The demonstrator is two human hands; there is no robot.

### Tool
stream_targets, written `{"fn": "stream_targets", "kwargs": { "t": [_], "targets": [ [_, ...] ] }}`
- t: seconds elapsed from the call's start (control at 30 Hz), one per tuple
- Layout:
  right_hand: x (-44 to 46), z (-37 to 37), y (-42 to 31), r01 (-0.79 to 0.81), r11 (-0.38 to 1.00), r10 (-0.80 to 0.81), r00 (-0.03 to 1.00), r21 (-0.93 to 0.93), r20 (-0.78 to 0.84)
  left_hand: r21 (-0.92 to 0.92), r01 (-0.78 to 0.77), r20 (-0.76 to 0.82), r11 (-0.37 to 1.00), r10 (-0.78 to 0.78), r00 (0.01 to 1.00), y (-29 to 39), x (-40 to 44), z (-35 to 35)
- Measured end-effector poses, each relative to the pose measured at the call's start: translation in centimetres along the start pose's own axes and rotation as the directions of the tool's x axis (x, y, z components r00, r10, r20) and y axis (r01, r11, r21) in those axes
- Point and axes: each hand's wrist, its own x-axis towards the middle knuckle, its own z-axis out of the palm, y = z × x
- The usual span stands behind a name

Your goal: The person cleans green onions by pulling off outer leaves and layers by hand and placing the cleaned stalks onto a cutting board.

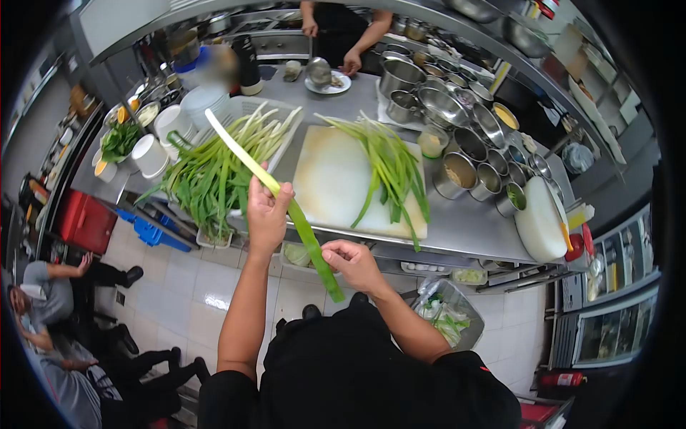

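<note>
My left hand (267, 218) is closed around the middle of a long spring onion (309, 239), held up slantwise in front of me. Its white end points up and away, while the flat green leaves hang toward my body. Lower down, my right hand (353, 266) pinches the edge of the green part between thumb and fingers. Behind my left hand a heap of spring onions (207, 175) fills a white tray (289, 136). To the right, a smaller bunch of spring onions (389, 168) lies across a white cutting board (325, 179), some leaves hanging over its front edge.
Several metal pots (454, 175) crowd the counter's right side, with a rounded white board (539, 222) at the corner. Across the counter a person's hand holds a ladle (319, 71) over a plate (339, 84). A bin (457, 314) with vegetable scraps stands below. People sit at left.
</note>
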Motion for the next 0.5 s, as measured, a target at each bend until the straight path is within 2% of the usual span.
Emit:
{"fn": "stream_targets", "kwargs": {
  "t": [0.1,0.17,0.2,0.23,0.3,0.33,0.37,0.4,0.47,0.5],
  "targets": [
    [-0.8,-1.1,-0.1,0.022,0.997,-0.017,0.998,0.074,-0.064,0.032,0.041,-0.012,0.999,-0.040,0.999,0.2,0.2,2.4],
    [-0.6,-2.5,2.4,0.079,0.989,-0.066,0.992,0.127,-0.103,0.093,-0.003,-0.016,0.996,0.004,1.000,-0.7,0.3,3.4],
    [-0.6,-3.2,3.3,0.077,0.996,-0.071,0.992,0.051,-0.109,0.259,0.069,0.003,0.963,-0.072,0.997,-0.4,0.3,3.2],
    [-1.0,-4.4,3.6,0.071,0.997,-0.075,0.987,-0.035,-0.141,0.356,0.074,-0.029,0.931,-0.069,0.997,-0.7,0.4,3.6],
    [-1.8,-6.2,3.7,0.200,0.970,-0.225,0.955,-0.140,-0.192,0.433,0.034,0.002,0.901,-0.039,0.999,-0.5,0.6,4.7],
    [-2.6,-7.4,2.4,0.129,0.981,-0.161,0.959,-0.146,-0.232,0.331,0.067,0.001,0.941,-0.072,0.997,-1.6,0.9,4.8],
    [-3.7,-8.5,0.9,0.055,0.989,-0.089,0.962,-0.139,-0.256,0.340,0.078,0.022,0.937,-0.091,0.996,-2.0,1.3,5.1],
    [-4.9,-10.3,0.2,0.048,0.987,-0.094,0.944,-0.152,-0.316,0.273,-0.008,0.044,0.962,-0.004,0.999,-2.5,1.5,6.3],
    [-5.9,-12.7,-0.7,-0.054,0.961,-0.036,0.949,-0.273,-0.315,0.225,-0.025,0.077,0.974,0.007,0.997,-4.0,2.6,7.0],
    [-6.6,-13.7,-1.3,-0.047,0.967,-0.045,0.937,-0.250,-0.348,0.214,-0.025,0.062,0.976,0.012,0.998,-3.8,2.4,7.1]
  ]
}}
